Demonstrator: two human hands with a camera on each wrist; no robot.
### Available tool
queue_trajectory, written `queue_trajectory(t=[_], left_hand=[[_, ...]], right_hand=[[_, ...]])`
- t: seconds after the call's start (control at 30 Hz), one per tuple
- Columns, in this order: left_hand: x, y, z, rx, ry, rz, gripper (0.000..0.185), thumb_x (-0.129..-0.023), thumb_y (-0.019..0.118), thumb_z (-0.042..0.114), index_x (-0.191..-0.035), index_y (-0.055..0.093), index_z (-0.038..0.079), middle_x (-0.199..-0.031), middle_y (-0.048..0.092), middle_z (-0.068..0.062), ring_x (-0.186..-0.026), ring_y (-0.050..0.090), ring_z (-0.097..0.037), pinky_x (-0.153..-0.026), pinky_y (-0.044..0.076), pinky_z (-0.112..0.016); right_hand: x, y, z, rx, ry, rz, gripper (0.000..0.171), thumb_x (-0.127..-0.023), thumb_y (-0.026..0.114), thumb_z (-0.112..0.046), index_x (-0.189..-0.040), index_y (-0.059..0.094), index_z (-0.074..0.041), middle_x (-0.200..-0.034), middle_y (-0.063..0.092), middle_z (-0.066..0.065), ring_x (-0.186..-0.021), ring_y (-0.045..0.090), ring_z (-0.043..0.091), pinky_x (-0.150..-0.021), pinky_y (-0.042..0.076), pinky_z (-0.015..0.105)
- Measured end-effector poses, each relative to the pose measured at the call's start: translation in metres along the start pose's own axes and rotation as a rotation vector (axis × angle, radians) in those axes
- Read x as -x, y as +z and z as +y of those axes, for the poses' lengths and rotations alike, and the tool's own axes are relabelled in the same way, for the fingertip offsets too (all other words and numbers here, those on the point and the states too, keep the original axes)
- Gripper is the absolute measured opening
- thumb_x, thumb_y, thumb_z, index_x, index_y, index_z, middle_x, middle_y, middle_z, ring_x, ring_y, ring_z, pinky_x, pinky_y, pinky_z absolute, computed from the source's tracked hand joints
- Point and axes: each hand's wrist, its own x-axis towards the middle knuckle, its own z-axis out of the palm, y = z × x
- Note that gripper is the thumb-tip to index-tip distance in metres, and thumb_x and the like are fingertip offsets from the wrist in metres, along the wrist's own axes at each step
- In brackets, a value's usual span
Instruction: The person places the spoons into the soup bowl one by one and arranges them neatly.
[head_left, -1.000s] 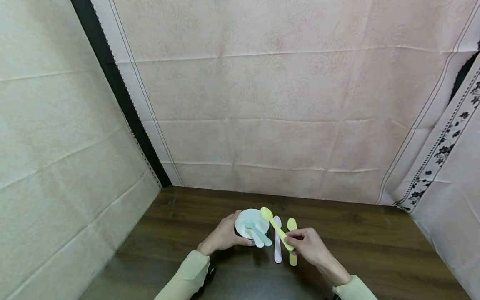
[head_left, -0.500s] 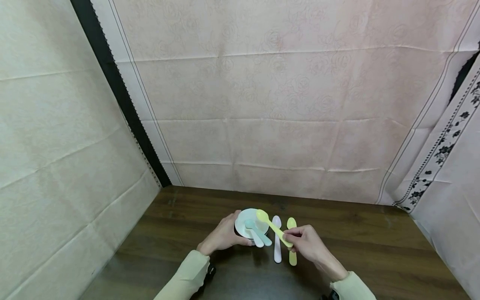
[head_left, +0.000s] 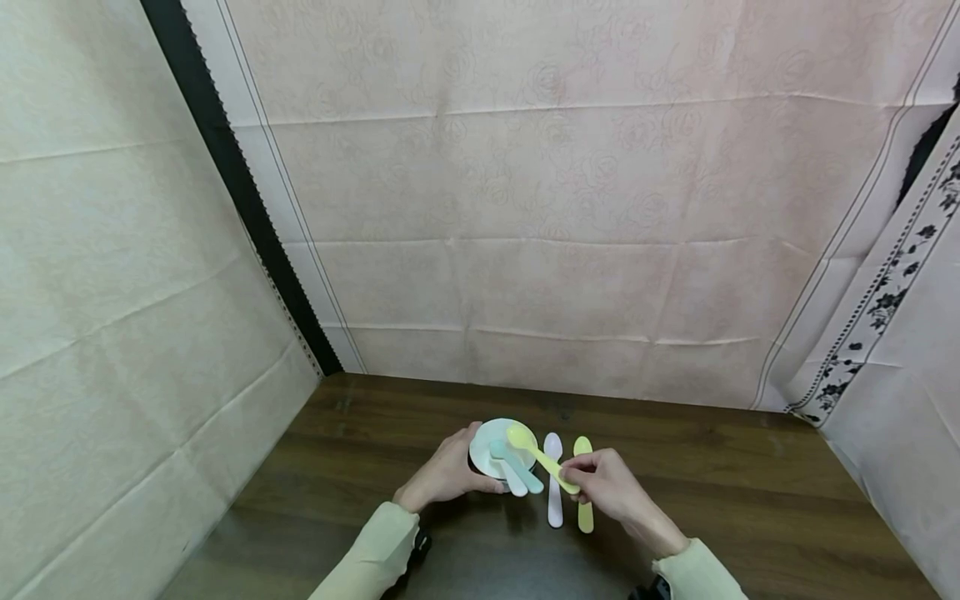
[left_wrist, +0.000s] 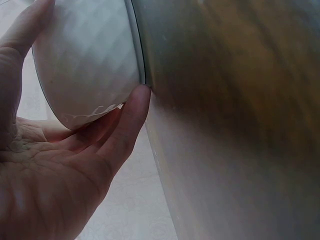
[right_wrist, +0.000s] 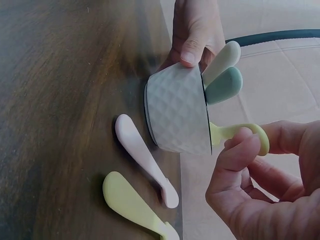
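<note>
A white bowl [right_wrist: 177,107] with a diamond-patterned side and a dark rim line stands on the wooden table. My left hand [head_left: 450,471] grips its left side, thumb near the front, fingers curved round the wall. A white spoon [right_wrist: 222,64] and a teal spoon [right_wrist: 225,86] lean in it, handles over the rim. My right hand [head_left: 607,483] pinches a yellow spoon [head_left: 547,461] by the handle end, its head over the inside of the bowl. To the right, a lilac spoon [head_left: 554,479] and a second yellow spoon [head_left: 585,500] lie side by side on the table.
The dark brown wooden table [head_left: 712,492] runs back to a hanging pale cloth [head_left: 562,208]. Further cloths hang at the left [head_left: 135,292] and right, the right one with a black floral border [head_left: 885,300].
My right hand has moved left with the yellow spoon, bringing its head from the bowl's right rim to over the inside. The left hand and bowl have stayed put.
</note>
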Motion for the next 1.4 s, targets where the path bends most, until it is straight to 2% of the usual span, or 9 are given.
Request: queue_trajectory(t=[0.73, 1.13, 1.4], left_hand=[[-0.001, 0.002, -0.001, -0.02, -0.008, 0.006, 0.097, -0.078, 0.1, 0.043, -0.153, 0.051, 0.008, -0.14, 0.068, -0.01, -0.128, 0.064, -0.027, -0.108, 0.052, -0.051], [-0.002, 0.003, -0.003, -0.021, -0.007, -0.002, 0.094, -0.079, 0.099, 0.043, -0.151, 0.051, 0.008, -0.138, 0.067, -0.009, -0.128, 0.063, -0.027, -0.108, 0.052, -0.053], [-0.001, 0.003, -0.002, -0.026, -0.005, 0.006, 0.095, -0.078, 0.1, 0.045, -0.15, 0.052, 0.008, -0.136, 0.067, -0.008, -0.128, 0.063, -0.028, -0.109, 0.051, -0.053]], right_hand=[[-0.007, 0.007, -0.004, 0.022, 0.032, -0.01, 0.023, -0.102, 0.068, -0.007, -0.11, 0.077, 0.013, -0.081, 0.067, 0.003, -0.066, 0.059, 0.012, -0.061, 0.051, 0.022], [-0.012, 0.011, -0.003, 0.023, 0.019, -0.031, 0.024, -0.101, 0.07, -0.008, -0.109, 0.077, 0.013, -0.078, 0.068, 0.001, -0.066, 0.059, 0.01, -0.061, 0.052, 0.022], [-0.013, 0.014, -0.005, -0.003, 0.064, -0.034, 0.022, -0.101, 0.071, -0.009, -0.107, 0.078, 0.01, -0.076, 0.068, 0.003, -0.067, 0.06, 0.01, -0.061, 0.051, 0.022]])
